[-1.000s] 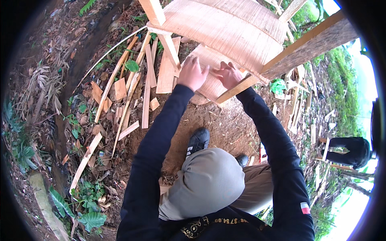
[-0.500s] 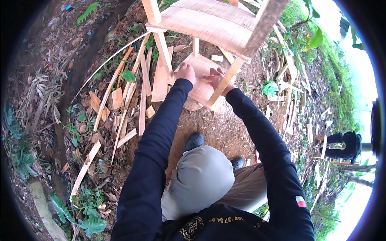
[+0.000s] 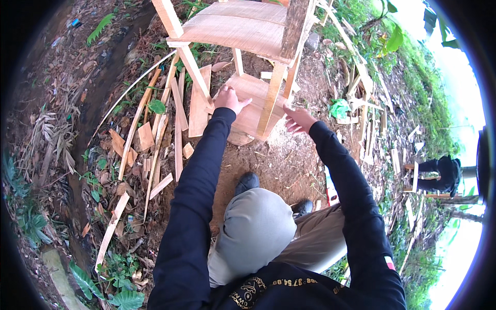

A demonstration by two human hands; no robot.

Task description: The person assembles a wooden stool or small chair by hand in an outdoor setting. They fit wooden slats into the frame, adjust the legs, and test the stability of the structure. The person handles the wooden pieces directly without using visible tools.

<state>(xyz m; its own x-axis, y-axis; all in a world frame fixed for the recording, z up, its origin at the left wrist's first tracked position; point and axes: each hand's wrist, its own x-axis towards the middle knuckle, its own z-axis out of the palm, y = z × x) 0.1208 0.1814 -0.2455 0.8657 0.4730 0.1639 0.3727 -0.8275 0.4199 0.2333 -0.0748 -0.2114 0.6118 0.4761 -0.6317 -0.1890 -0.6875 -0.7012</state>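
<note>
A pale wooden stool-like frame stands on bare earth ahead of me, with a curved plank top, slanted legs and a lower board. My left hand lies flat on the near left corner of that lower board, beside the front left leg. My right hand hovers just right of the front right leg, fingers spread, holding nothing. Dark long sleeves cover both arms. My bent knee in grey trousers and a black shoe are below.
Wood offcuts and long strips litter the ground to the left. More slats lie at the right near a green scrap. Another person in dark clothes crouches at the far right, by grass and plants.
The wooden frame has shifted up and away in view. My right hand has come off the leg and now hangs free; my left hand has settled on the lower board.
</note>
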